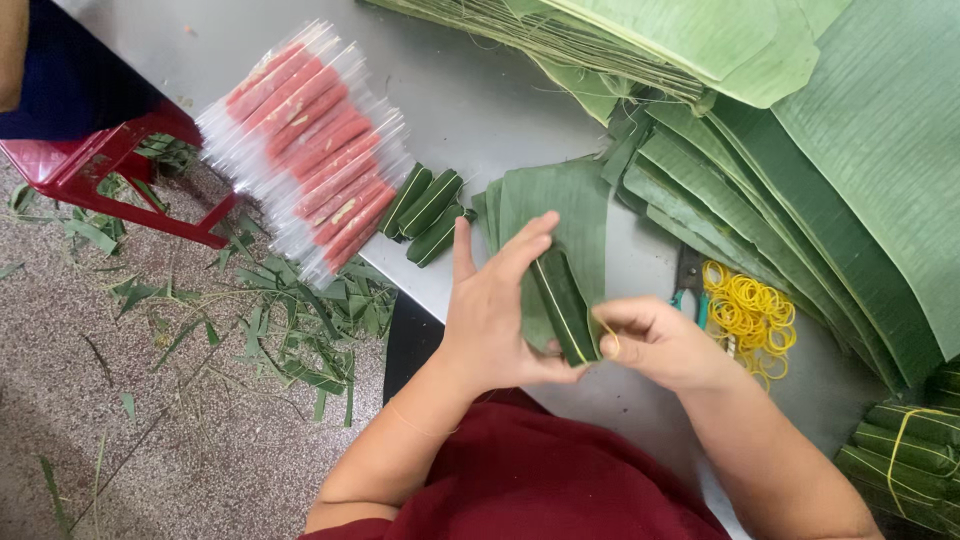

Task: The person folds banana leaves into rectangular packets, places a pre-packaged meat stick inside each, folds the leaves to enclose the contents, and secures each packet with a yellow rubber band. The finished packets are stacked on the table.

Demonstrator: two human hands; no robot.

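Both hands up close, left hand (490, 315) cupping the leaf-wrapped roll (562, 305), right hand (655, 345) pinching its end, clear-wrapped red sticks (310, 150) stacked far left, yellow rubber bands (750, 315) right on grey surface (480, 100)

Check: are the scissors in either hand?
No, the scissors lie on the table beside the rubber bands; both hands hold a leaf roll.

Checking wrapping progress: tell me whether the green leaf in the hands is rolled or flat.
Rolled: the green leaf parcel forms a tight bundle between both hands.
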